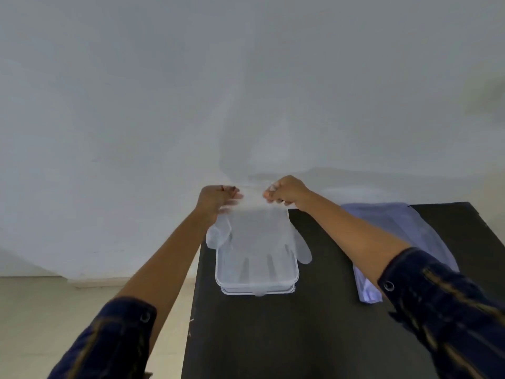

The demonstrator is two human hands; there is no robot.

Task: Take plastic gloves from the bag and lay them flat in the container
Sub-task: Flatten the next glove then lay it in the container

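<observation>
A clear plastic glove (pixel 259 236) hangs stretched between my two hands by its cuff, fingers pointing toward me. My left hand (pixel 216 199) pinches the cuff's left corner and my right hand (pixel 285 191) pinches the right corner. The glove's fingers drape into a clear rectangular plastic container (pixel 293 280) that sits on the black table. One glove thumb sticks out past the container's left side and another past its right. The flat pale plastic bag (pixel 404 231) lies on the table to the right, partly hidden under my right forearm.
The black table (pixel 300 329) has its left edge just left of the container and its far edge under my hands. A white wall rises behind it. Pale floor shows to the left, below the table.
</observation>
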